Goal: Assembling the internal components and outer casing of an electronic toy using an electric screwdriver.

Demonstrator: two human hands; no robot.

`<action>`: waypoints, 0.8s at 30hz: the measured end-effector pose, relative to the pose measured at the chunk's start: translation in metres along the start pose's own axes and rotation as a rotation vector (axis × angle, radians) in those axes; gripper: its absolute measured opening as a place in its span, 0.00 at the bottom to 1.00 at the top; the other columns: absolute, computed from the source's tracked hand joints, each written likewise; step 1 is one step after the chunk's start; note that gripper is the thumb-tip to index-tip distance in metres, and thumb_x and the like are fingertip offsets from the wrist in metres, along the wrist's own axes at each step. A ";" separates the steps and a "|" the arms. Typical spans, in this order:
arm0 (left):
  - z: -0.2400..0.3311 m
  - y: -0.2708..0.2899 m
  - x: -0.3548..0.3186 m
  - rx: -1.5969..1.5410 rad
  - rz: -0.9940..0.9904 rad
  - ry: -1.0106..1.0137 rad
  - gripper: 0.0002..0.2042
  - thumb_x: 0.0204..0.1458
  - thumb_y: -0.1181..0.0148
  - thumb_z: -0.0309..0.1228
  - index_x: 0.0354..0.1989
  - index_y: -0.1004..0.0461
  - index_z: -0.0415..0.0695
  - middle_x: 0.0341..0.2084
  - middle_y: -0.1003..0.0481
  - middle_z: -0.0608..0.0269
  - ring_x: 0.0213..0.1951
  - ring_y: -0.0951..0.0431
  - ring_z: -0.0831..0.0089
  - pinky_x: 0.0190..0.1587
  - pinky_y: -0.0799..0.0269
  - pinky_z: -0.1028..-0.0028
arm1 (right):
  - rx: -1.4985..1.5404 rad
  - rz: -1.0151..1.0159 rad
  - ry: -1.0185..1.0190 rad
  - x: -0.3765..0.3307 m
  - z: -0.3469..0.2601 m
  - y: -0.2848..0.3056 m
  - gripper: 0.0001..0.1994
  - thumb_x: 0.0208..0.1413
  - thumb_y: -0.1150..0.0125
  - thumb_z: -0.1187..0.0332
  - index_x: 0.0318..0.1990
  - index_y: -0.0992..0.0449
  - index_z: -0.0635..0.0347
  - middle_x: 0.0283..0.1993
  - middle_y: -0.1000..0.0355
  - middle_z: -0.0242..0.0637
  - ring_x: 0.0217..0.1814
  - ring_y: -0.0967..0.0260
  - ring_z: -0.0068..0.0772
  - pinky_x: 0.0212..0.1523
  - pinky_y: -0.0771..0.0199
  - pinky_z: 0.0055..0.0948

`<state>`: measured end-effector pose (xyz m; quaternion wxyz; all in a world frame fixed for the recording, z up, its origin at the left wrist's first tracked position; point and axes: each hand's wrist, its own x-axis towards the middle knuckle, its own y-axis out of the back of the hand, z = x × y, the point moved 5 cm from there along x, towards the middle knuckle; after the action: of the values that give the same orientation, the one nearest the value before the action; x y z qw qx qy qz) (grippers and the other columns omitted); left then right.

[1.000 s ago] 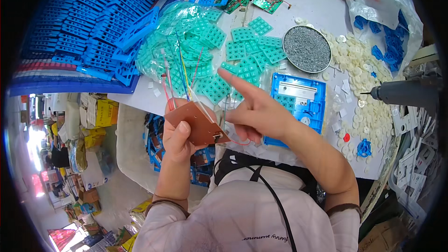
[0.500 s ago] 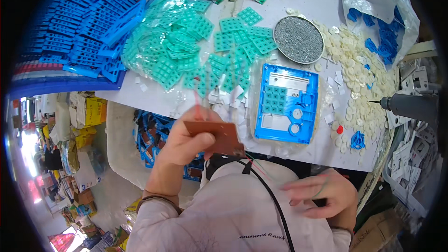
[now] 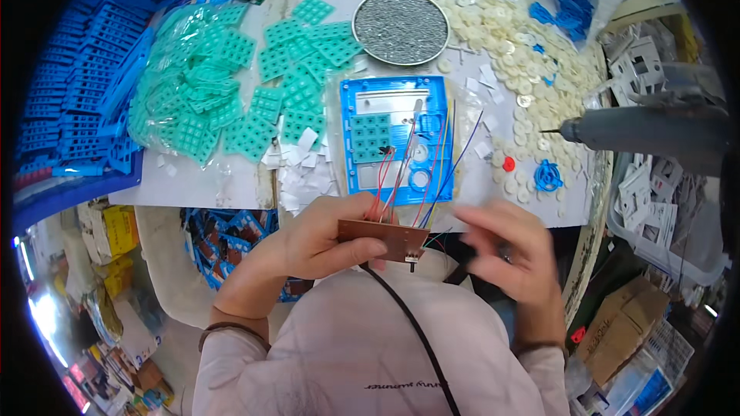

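The left hand (image 3: 331, 250) has its grip closed on a brown circuit board (image 3: 381, 239), held in front of the torso at the near edge of the surface (image 3: 193, 194), while the blurred right hand (image 3: 512, 250) curls its fingers near the board's right end, and I cannot tell whether its grip holds a wire; coloured wires (image 3: 443, 173) rise from the board and partly cover a blue housing (image 3: 347, 131) with a green keypad in it; white paper bits (image 3: 302, 177) and heaped green keypads (image 3: 193, 81) lie left of the housing, a round dish (image 3: 400, 64) of small metal pieces stands beyond it, and cream discs (image 3: 524, 108) spread to the right, where a grey power tool (image 3: 640, 132) juts in over them, its tip pointing left, above a blue part (image 3: 548, 176) and a small red piece (image 3: 508, 163)
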<state>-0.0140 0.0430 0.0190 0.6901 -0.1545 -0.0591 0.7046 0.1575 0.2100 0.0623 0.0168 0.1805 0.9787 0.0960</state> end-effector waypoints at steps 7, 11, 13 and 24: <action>-0.009 0.011 -0.005 -0.117 0.251 -0.045 0.07 0.66 0.47 0.25 0.48 0.30 0.36 0.38 0.19 0.57 0.35 0.18 0.77 0.34 0.24 0.76 | 0.410 0.108 -0.121 0.026 0.040 -0.046 0.09 0.51 0.26 0.74 0.38 0.16 0.68 0.32 0.25 0.34 0.29 0.36 0.24 0.32 0.37 0.24; -0.021 0.010 -0.015 -0.082 0.257 0.005 0.12 0.65 0.43 0.30 0.48 0.28 0.33 0.39 0.18 0.49 0.33 0.18 0.72 0.35 0.22 0.73 | 0.331 -0.135 0.167 0.029 0.049 -0.037 0.11 0.50 0.27 0.75 0.41 0.15 0.66 0.34 0.24 0.33 0.32 0.35 0.24 0.35 0.38 0.26; -0.020 0.002 -0.015 -0.050 0.166 0.037 0.09 0.64 0.43 0.25 0.48 0.28 0.33 0.39 0.18 0.52 0.35 0.18 0.72 0.38 0.22 0.74 | 0.340 -0.179 0.004 0.042 0.044 -0.032 0.12 0.50 0.28 0.76 0.44 0.16 0.66 0.34 0.24 0.33 0.32 0.35 0.25 0.37 0.38 0.27; -0.036 -0.004 -0.020 -0.374 0.219 0.147 0.37 0.62 0.53 0.14 0.78 0.60 0.44 0.64 0.33 0.45 0.59 0.26 0.63 0.63 0.34 0.65 | 0.031 -0.093 -0.142 0.104 0.063 -0.029 0.09 0.57 0.33 0.74 0.44 0.18 0.66 0.31 0.25 0.31 0.27 0.34 0.14 0.30 0.33 0.20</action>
<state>0.0004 0.0185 -0.0112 0.5713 -0.3363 -0.1212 0.7388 0.0542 0.2319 -0.0054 0.0875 0.1414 0.9838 0.0667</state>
